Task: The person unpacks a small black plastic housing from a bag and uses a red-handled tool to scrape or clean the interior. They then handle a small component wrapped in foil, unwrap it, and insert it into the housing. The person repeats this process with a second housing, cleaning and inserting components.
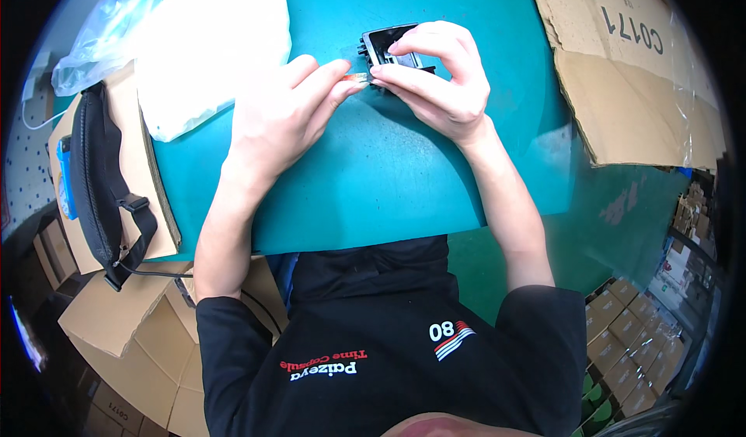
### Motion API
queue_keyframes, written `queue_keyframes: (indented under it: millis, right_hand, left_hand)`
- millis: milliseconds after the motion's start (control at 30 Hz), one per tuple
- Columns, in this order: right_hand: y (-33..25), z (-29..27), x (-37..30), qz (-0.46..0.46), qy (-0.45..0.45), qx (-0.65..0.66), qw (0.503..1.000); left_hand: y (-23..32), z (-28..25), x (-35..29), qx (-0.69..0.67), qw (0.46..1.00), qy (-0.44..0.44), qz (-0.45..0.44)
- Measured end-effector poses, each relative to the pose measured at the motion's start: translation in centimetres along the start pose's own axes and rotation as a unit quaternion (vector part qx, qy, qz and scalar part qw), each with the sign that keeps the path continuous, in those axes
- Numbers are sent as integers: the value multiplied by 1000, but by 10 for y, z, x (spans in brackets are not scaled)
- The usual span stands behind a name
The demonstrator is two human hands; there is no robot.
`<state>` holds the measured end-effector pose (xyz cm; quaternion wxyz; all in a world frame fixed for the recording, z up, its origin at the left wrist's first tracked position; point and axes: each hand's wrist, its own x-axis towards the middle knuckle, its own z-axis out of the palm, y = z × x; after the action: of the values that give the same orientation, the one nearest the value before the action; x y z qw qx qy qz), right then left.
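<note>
My right hand grips a black plastic housing by its near side, thumb and fingers closed on the frame. The housing is box-shaped, with an open middle and small tabs on its left edge. From the left, my left hand pinches a small orange-red piece between thumb and forefinger. Its tip is right at the housing's lower left corner; whether the two touch I cannot tell. Both hands are above the green table mat.
A white plastic bag lies at the left, with a clear bag behind it. A black strap pouch rests on cardboard at the far left. A large cardboard box stands at the right; stacked cartons are on the floor.
</note>
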<state>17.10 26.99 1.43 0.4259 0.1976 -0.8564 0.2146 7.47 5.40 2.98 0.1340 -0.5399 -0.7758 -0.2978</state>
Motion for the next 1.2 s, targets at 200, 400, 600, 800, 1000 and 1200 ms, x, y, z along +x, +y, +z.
queue_keyframes:
  millis: [200,400,600,800,1000,1200]
  right_hand:
    - [20,-12,2,-12,23,-37,999]
    - [31,-16,-3,145,-8,39,989]
    - [14,2,-5,192,-132,111,966]
    - [13,3,-5,197,-123,106,967]
    - [9,3,-5,223,-129,108,960]
    - [11,5,-7,216,-122,114,962]
  left_hand:
    - [-9,-1,0,-44,998,3,-44]
    - [-8,-10,4,-13,998,-5,-66]
    - [3,-15,3,3,996,-43,-75]
    - [3,-15,2,-6,994,-73,-79]
    - [3,-18,2,-23,992,-91,-79]
    - [4,-18,3,-35,990,-94,-94]
